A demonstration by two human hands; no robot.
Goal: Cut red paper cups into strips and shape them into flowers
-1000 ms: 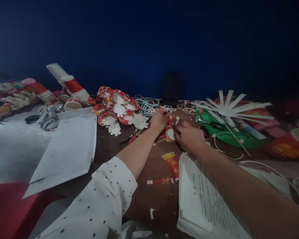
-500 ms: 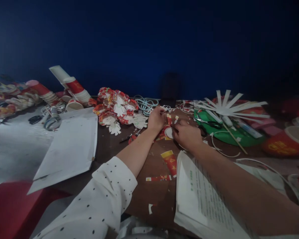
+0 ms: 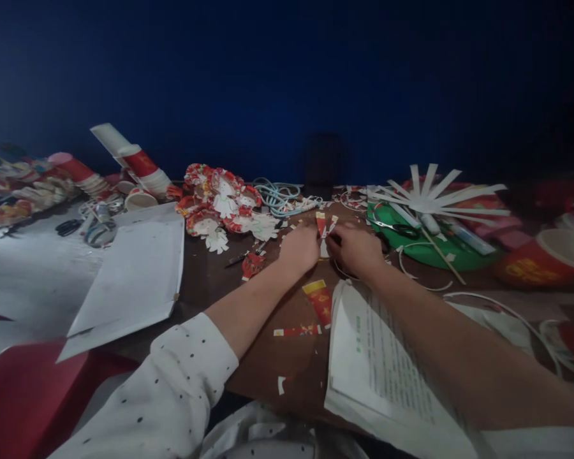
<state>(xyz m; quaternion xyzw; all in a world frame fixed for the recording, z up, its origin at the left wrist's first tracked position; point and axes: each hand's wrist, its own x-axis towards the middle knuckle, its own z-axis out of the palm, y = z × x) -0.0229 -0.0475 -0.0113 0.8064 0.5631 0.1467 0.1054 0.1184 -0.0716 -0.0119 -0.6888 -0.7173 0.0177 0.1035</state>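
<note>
My left hand (image 3: 302,250) and my right hand (image 3: 358,250) meet over the brown table, fingers bent and pinched close together. Between them they hold a small red-and-white paper cutout (image 3: 321,224), with red and white strips sticking up; my fingers cover much of it. Nearer me lie a red cut cup piece with a yellow edge (image 3: 319,302) and a thin red paper strip (image 3: 297,331). Left of my left hand sits a small red piece (image 3: 253,264) beside a dark pen-like tool (image 3: 236,260).
A heap of red-and-white paper crafts (image 3: 222,204) and blue cord (image 3: 277,196) lie behind. White sheets (image 3: 129,274) rest at left, an open book (image 3: 387,357) at front right. Scissors (image 3: 395,226) lie on a green sheet (image 3: 425,258) beside a fanned white cutout (image 3: 426,204). Paper cups (image 3: 143,167) lean back left.
My left hand has come back toward me and closed in beside my right hand at the cutout. The round white part that showed before is now mostly covered by my fingers.
</note>
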